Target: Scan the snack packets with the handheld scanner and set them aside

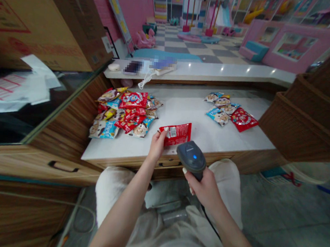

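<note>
Head view: the left hand (158, 143) has a narrow grip on a red packet (183, 134), pinching its left end with the thumb on top. The packet is at the front part of the tabletop (181, 105), between two groups of snacks; whether its underside touches the surface, I cannot tell. Its long axis runs roughly side to side, the free end pointing right and slightly away from the person, and its printed back faces up, with a pale barcode (172, 131) close beside the thumb.

The right hand (204, 187) holds a scanner (187, 154), its grip wrapped around the handle. The scanner lies aslant (a blue light (195, 157) glows on its top), handle toward the person and nose pointing forward and left, toward the packet. In this view the nose meets the packet's near right corner, though I cannot tell whether they touch. A dark cord (211, 224) trails below the right hand.

At the left of the tabletop lies a heap (133, 100) of red, blue and yellow snacks, overlapping at mixed angles. A smaller cluster (219, 116) lies at the right, near the basket (316, 115). Behind, a white cable (146, 78) hangs over the edge of the ledge (194, 68).
</note>
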### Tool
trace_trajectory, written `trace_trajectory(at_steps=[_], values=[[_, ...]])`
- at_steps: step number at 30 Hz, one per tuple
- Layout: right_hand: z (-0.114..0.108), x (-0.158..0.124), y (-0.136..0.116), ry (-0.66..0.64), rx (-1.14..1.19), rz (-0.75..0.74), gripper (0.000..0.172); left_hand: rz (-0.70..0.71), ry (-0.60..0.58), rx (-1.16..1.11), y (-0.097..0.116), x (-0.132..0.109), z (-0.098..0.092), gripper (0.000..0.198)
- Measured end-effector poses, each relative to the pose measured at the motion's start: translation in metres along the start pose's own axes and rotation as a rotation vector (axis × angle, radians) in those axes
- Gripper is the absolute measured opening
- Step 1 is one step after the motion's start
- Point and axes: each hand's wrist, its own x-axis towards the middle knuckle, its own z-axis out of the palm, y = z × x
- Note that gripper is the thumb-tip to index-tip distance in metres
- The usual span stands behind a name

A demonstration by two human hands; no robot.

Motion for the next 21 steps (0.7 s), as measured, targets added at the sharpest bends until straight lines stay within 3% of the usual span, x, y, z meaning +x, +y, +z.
trace_trajectory(at_steps=[9,21], values=[[-0.0013,-0.0017,-0.0065,-0.013,-0.035,-0.028,0.025,-0.039,-0.028,-0.051,0.0033,-0.0016,0.0029,0.051],[-0.0023,-0.002,-0.0013,-0.005,-0.04,-0.007,0.025,0.008,0.009,-0.001,-0.0047,0.0027,-0.0025,0.059]])
